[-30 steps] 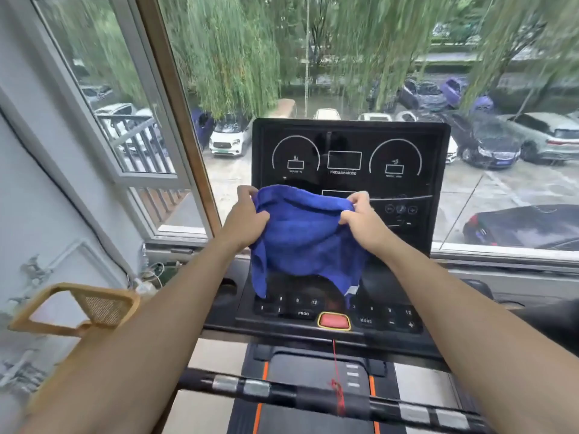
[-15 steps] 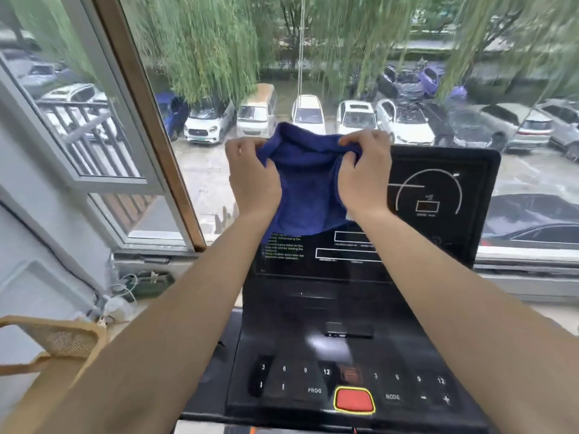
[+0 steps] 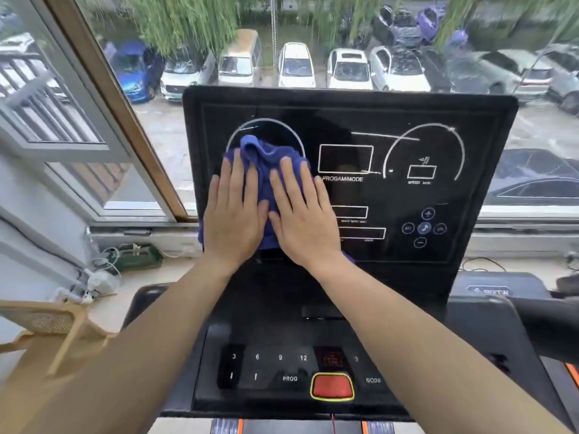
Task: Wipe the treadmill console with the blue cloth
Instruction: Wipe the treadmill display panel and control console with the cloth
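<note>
The black treadmill console (image 3: pixel 407 195) stands upright in front of me, with white dial outlines and the words PROGAM/MODE. A bunched blue cloth (image 3: pixel 263 158) lies against the left half of the screen, over the left dial. My left hand (image 3: pixel 233 214) and my right hand (image 3: pixel 302 214) press flat on the cloth side by side, fingers spread and pointing up. Much of the cloth is hidden under both palms. Below the screen sits the sloped button panel (image 3: pixel 275 368) with number keys and a red stop button (image 3: pixel 332 386).
A large window behind the console looks onto parked cars. An open window sash (image 3: pixel 62 120) stands at the left. Cables and a white plug (image 3: pixel 100 283) lie on the sill. A tan woven chair back (image 3: pixel 47 327) is at lower left. A black handlebar (image 3: pixel 532 311) is at right.
Both hands went from pinching the cloth's top edge in the air above the screen to pressing it flat against the left side of the screen. The view has moved closer.
</note>
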### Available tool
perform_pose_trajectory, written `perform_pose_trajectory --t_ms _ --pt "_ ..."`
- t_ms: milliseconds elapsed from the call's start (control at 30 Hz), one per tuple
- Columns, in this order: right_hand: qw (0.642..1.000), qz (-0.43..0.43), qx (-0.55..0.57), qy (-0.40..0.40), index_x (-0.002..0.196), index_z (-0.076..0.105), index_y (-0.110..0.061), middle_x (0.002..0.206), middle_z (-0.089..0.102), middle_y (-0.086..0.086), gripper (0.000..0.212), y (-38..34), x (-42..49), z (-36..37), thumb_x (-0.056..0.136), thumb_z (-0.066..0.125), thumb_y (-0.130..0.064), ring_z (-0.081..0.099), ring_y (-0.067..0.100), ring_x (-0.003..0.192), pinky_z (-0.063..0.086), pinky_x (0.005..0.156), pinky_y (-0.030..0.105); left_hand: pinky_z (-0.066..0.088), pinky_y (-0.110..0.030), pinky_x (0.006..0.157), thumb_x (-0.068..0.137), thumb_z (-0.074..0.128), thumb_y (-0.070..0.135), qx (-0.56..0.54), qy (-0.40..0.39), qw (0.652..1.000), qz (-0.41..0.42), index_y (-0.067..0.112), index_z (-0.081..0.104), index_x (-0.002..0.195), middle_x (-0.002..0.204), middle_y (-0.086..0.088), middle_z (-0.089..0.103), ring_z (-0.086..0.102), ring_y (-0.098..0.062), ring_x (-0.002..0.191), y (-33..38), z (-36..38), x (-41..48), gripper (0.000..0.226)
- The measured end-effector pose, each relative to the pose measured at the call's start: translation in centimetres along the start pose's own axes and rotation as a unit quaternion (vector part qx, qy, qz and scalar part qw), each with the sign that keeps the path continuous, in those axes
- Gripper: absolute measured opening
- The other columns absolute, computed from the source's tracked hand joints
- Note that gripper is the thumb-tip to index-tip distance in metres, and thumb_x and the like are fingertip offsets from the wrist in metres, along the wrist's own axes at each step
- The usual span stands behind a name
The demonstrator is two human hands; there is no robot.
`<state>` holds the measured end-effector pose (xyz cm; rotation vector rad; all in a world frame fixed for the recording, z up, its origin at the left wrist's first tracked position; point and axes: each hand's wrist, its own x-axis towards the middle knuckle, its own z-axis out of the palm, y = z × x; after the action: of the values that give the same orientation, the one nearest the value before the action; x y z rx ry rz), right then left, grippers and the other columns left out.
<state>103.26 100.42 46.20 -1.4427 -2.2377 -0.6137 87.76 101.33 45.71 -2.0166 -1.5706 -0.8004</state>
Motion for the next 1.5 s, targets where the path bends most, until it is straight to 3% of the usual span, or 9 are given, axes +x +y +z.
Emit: perform_pose_trajectory --t_ms 300,533,667,833,933,1100,1233,1367,1500 --pt "0.996 0.042 -0.014 0.074 0.158 0.014 -0.008 0.165 0.014 0.016 0.064 5.1 8.1 -3.9 0.104 0.031 -0.039 0.011 0.033 0.153 0.008 0.124 0.045 0.010 -0.045 0.122 0.105 0.039 0.032 0.002 0.080 0.996 -0.029 -0.001 0.026 0.153 0.160 -0.026 0.025 0.021 -0.039 0.149 1.4 -1.7 9.8 0.060" --pt "0.999 -0.037 -0.022 0.011 0.156 0.011 -0.008 0.163 0.000 0.013 0.072 0.5 -3.7 2.2 0.101 0.044 -0.041 0.006 0.033 0.151 0.003 0.123 0.044 0.002 -0.043 0.122 0.098 0.048 0.029 0.015 -0.024 0.999 0.044 -0.004 0.028 0.149 0.154 -0.030 0.033 0.019 -0.041 0.145 0.7 1.6 -3.9 0.065" --pt "0.995 -0.092 -0.029 0.028 0.157 0.012 -0.009 0.164 0.002 0.011 0.070 1.3 0.2 0.9 0.102 0.040 -0.041 0.011 0.032 0.152 0.006 0.123 0.043 0.009 -0.045 0.121 0.100 0.044 0.031 0.037 -0.004 0.999 0.023 -0.005 0.031 0.147 0.151 -0.032 0.036 0.024 -0.042 0.143 -0.3 0.9 -1.7 0.061" --pt "0.998 -0.010 -0.018 0.066 0.158 0.010 -0.007 0.165 0.009 0.016 0.068 3.7 7.1 -2.5 0.103 0.032 -0.042 0.008 0.032 0.153 0.007 0.124 0.044 0.013 -0.047 0.121 0.103 0.043 0.032 0.007 0.071 0.997 -0.022 -0.003 0.026 0.153 0.159 -0.028 0.025 0.023 -0.042 0.148 -0.7 -1.5 7.1 0.064" --pt "0.998 0.018 0.004 0.060 0.157 0.010 -0.005 0.163 0.000 0.015 0.070 2.9 3.2 -0.8 0.102 0.037 -0.039 0.005 0.036 0.152 0.004 0.123 0.045 0.009 -0.046 0.122 0.102 0.044 0.030 -0.014 0.047 0.999 0.007 -0.004 0.026 0.152 0.158 -0.029 0.025 0.020 -0.042 0.148 0.4 -0.2 3.9 0.063" --pt "0.994 -0.104 -0.030 0.014 0.156 0.008 -0.005 0.165 -0.005 0.013 0.076 1.1 -5.0 3.2 0.100 0.045 -0.041 0.003 0.033 0.151 0.004 0.123 0.043 0.003 -0.043 0.122 0.095 0.052 0.032 0.023 -0.054 0.997 0.052 -0.006 0.033 0.143 0.148 -0.031 0.040 0.026 -0.043 0.141 0.9 2.0 -6.4 0.064" --pt "0.985 -0.152 -0.078 0.017 0.157 0.006 -0.007 0.165 -0.004 0.012 0.071 5.0 -1.5 0.8 0.103 0.034 -0.043 0.001 0.030 0.153 -0.001 0.123 0.041 0.000 -0.042 0.123 0.099 0.045 0.032 0.007 -0.031 0.999 0.028 -0.007 0.025 0.148 0.152 -0.033 0.032 0.021 -0.042 0.144 3.0 1.4 -2.6 0.066" --pt "0.993 -0.075 -0.074 0.059 0.157 0.010 -0.007 0.165 0.011 0.015 0.070 9.7 5.0 -3.1 0.103 0.034 -0.044 0.010 0.032 0.153 0.004 0.123 0.043 0.007 -0.045 0.122 0.102 0.045 0.033 -0.001 0.041 0.999 0.014 -0.007 0.030 0.149 0.155 -0.032 0.029 0.023 -0.043 0.146 4.6 0.1 7.1 0.064" --pt "0.997 0.029 -0.041 0.063 0.157 0.004 -0.005 0.164 0.001 0.016 0.072 12.5 3.3 -3.7 0.103 0.036 -0.042 0.001 0.033 0.153 -0.001 0.124 0.043 0.009 -0.045 0.123 0.103 0.036 0.037 -0.012 0.031 0.998 0.049 -0.001 0.017 0.155 0.163 -0.022 0.016 0.014 -0.036 0.151 8.1 -0.5 10.0 0.067"
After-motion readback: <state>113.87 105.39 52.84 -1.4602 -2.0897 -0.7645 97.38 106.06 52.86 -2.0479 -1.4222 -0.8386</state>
